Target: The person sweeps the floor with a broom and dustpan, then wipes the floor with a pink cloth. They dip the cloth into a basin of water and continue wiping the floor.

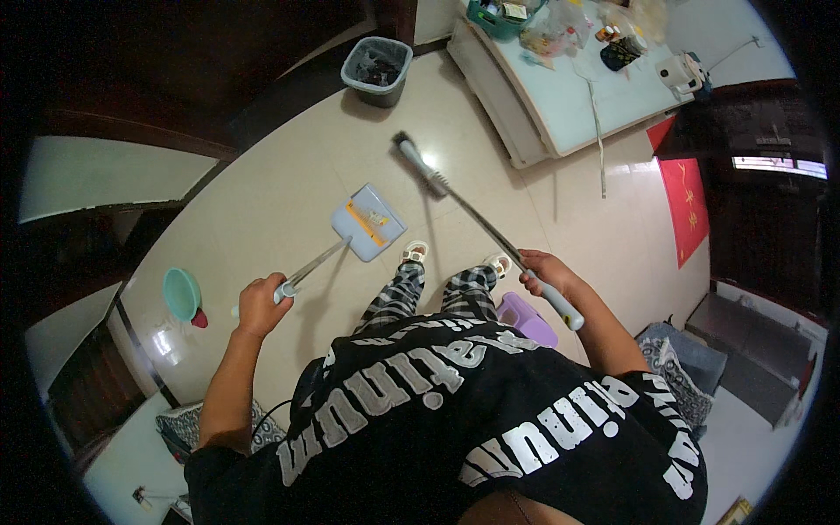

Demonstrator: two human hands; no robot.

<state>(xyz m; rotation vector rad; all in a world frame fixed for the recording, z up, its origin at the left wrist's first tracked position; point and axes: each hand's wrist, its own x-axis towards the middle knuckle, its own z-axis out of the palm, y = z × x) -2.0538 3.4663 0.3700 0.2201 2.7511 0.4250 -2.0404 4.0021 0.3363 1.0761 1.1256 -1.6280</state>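
My left hand [261, 305] is wrapped around the handle of a long-handled dustpan. The grey-blue dustpan [384, 241] is low over the tiled floor, left of my feet, with an orange label on its back. Its opening is hidden from me. In my right hand [548, 274] is the grey grip end of a broom. The broom's metal pole runs forward and left to its grey head [420, 163], whose dark bristles are near the floor ahead of me. Broom head and dustpan are apart.
A lined waste bin [377, 73] stands ahead by the dark furniture. To its right is a glass-topped table [577, 111] with bags, a basket and a hanging strap. A teal basin [180, 294] is at left. A purple plastic stool [525, 320] is by my right leg.
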